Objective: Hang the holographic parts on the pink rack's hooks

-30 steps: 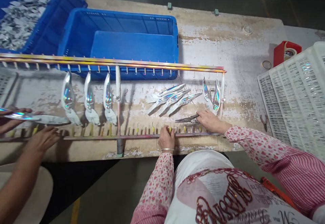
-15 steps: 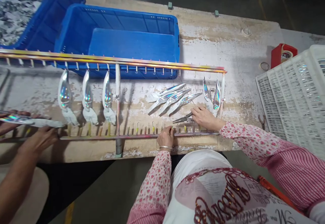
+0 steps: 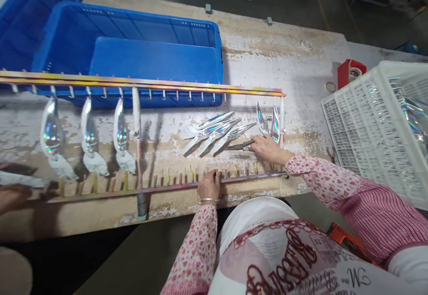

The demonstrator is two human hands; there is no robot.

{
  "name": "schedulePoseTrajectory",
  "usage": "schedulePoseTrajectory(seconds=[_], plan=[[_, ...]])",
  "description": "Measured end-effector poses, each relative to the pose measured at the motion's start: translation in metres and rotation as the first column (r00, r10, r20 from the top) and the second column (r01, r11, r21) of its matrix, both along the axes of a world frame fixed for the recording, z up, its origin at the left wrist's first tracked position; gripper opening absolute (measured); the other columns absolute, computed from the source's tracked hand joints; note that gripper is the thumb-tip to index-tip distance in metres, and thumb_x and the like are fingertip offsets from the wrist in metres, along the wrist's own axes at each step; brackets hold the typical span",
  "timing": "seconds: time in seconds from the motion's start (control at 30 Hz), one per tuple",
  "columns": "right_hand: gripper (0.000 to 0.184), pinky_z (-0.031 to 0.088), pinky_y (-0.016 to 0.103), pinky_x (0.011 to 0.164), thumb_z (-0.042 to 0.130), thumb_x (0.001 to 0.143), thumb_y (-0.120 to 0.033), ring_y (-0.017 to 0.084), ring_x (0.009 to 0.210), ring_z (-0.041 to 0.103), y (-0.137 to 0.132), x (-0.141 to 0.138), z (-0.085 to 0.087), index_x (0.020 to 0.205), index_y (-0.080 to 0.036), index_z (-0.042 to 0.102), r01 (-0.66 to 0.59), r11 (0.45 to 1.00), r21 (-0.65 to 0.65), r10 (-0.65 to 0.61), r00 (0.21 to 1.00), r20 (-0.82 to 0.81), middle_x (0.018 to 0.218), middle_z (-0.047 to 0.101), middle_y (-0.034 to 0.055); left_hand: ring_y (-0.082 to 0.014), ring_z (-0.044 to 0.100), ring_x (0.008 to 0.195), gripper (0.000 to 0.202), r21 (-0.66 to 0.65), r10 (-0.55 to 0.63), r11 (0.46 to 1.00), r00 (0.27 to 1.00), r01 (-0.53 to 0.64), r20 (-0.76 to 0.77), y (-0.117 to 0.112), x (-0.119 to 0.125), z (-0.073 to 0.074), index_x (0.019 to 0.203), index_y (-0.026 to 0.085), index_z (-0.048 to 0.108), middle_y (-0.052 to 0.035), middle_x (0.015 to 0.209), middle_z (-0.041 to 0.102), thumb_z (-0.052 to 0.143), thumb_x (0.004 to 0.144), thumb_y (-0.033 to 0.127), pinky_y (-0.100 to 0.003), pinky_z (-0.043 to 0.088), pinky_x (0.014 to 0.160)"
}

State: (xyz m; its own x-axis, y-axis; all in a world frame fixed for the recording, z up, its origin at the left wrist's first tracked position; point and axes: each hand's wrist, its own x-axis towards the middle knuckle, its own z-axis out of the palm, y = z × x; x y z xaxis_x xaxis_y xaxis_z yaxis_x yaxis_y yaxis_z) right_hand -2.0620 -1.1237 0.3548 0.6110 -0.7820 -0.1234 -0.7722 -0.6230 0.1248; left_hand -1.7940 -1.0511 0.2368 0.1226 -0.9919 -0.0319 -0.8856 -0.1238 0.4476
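My left hand grips the lower rail of a metal rack, fingers curled over it near a yellow-tipped peg. My right hand is closed on the handles of dark pliers, whose jaws point left toward a loose group of iridescent lure bodies lying on the table. Two more lure bodies hang from the upper hook rail just beyond my right hand. Three lure bodies hang farther left.
A blue crate stands behind the rack. A white slotted basket with shiny pieces sits at right, a red tape holder behind it. A second pair of pliers lies by the basket. Another person's blurred hand is at far left.
My right hand moved up and slightly left with the pliers, toward the loose lures. The camera panned right. The other person's hands slid toward the left edge.
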Motion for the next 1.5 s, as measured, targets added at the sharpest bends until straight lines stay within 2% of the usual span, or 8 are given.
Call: schedulePoseTrajectory(seconds=[0.23,0.47,0.6,0.73,0.93,1.0,1.13,1.5], plan=[[0.021,0.037,0.038,0.082,0.043,0.097,-0.013,0.027,0.109,0.051,0.01,-0.022,-0.006,0.098,-0.013,0.064,0.056,0.998,-0.005,-0.056,0.998,-0.013,0.124,0.054,0.0152,-0.0266,0.064,0.086,0.03,-0.08,-0.016,0.997,1.0,0.016,0.003,-0.001,0.005,-0.011,0.106,0.014,0.069,-0.0112,0.097,0.07,0.055,0.088,0.033,-0.036,0.048,0.075],[0.018,0.037,0.037,0.079,0.045,0.096,-0.013,0.026,0.103,0.051,0.015,-0.033,-0.016,0.096,-0.013,0.063,0.068,0.997,0.022,-0.068,0.998,-0.001,0.11,0.056,0.0122,-0.0243,0.06,0.087,0.038,-0.349,-0.009,0.937,0.993,-0.032,-0.114,0.005,-0.002,-0.005,0.109,0.01,0.061,-0.0109,0.093,0.063,0.051,0.089,0.04,-0.034,0.047,0.078],[0.017,0.037,0.037,0.08,0.046,0.095,-0.013,0.026,0.102,0.051,0.019,-0.036,-0.014,0.092,-0.013,0.063,0.042,0.999,0.004,-0.042,0.999,0.009,0.108,0.057,0.0119,-0.0208,0.062,0.084,0.03,-0.252,-0.064,0.967,0.99,0.03,-0.127,0.009,-0.017,-0.001,0.108,0.014,0.062,-0.0056,0.091,0.066,0.055,0.09,0.036,-0.031,0.044,0.074],[0.019,0.038,0.037,0.08,0.044,0.096,-0.012,0.026,0.1,0.052,0.023,-0.034,-0.012,0.092,-0.013,0.063,-0.006,1.0,-0.001,0.006,1.0,0.001,0.106,0.057,0.0113,-0.0212,0.063,0.087,0.034,-0.058,-0.019,0.998,0.996,0.014,-0.085,0.011,-0.03,0.002,0.114,0.016,0.061,-0.0045,0.097,0.069,0.064,0.085,0.033,-0.031,0.042,0.069],[0.017,0.039,0.038,0.083,0.046,0.095,-0.012,0.026,0.1,0.053,0.028,-0.02,-0.013,0.094,-0.012,0.063,-0.066,0.998,0.01,0.065,0.997,0.03,0.107,0.057,0.0118,-0.023,0.061,0.094,0.044,-0.184,0.11,0.976,0.993,-0.116,-0.044,0.013,-0.021,0.005,0.116,0.011,0.057,-0.0113,0.104,0.063,0.063,0.086,0.043,-0.031,0.044,0.072],[0.018,0.04,0.039,0.083,0.045,0.095,-0.012,0.026,0.099,0.053,0.028,-0.01,-0.011,0.093,-0.012,0.064,-0.077,0.997,0.009,0.077,0.996,0.035,0.106,0.057,0.0123,-0.0231,0.061,0.095,0.043,-0.132,0.131,0.982,0.991,-0.132,-0.023,0.012,-0.013,0.005,0.119,0.013,0.058,-0.0109,0.106,0.065,0.06,0.088,0.042,-0.032,0.043,0.072],[0.023,0.041,0.04,0.08,0.042,0.096,-0.012,0.028,0.098,0.053,0.023,0.014,-0.008,0.093,-0.01,0.064,-0.128,0.991,-0.035,0.128,0.992,0.011,0.106,0.057,0.0143,-0.0229,0.063,0.09,0.028,0.018,0.073,0.997,0.997,-0.074,0.026,0.007,-0.005,0.004,0.111,0.02,0.069,-0.0074,0.104,0.069,0.055,0.092,0.037,-0.032,0.042,0.07],[0.027,0.039,0.043,0.088,0.041,0.095,-0.012,0.03,0.107,0.049,0.009,0.04,-0.001,0.096,-0.008,0.067,-0.369,0.895,-0.251,0.349,0.929,-0.121,0.116,0.057,0.0179,-0.0216,0.062,0.09,0.026,-0.091,-0.008,0.996,0.999,0.011,0.042,0.009,-0.006,-0.005,0.107,0.02,0.071,-0.0067,0.099,0.068,0.053,0.093,0.033,-0.031,0.041,0.072]])
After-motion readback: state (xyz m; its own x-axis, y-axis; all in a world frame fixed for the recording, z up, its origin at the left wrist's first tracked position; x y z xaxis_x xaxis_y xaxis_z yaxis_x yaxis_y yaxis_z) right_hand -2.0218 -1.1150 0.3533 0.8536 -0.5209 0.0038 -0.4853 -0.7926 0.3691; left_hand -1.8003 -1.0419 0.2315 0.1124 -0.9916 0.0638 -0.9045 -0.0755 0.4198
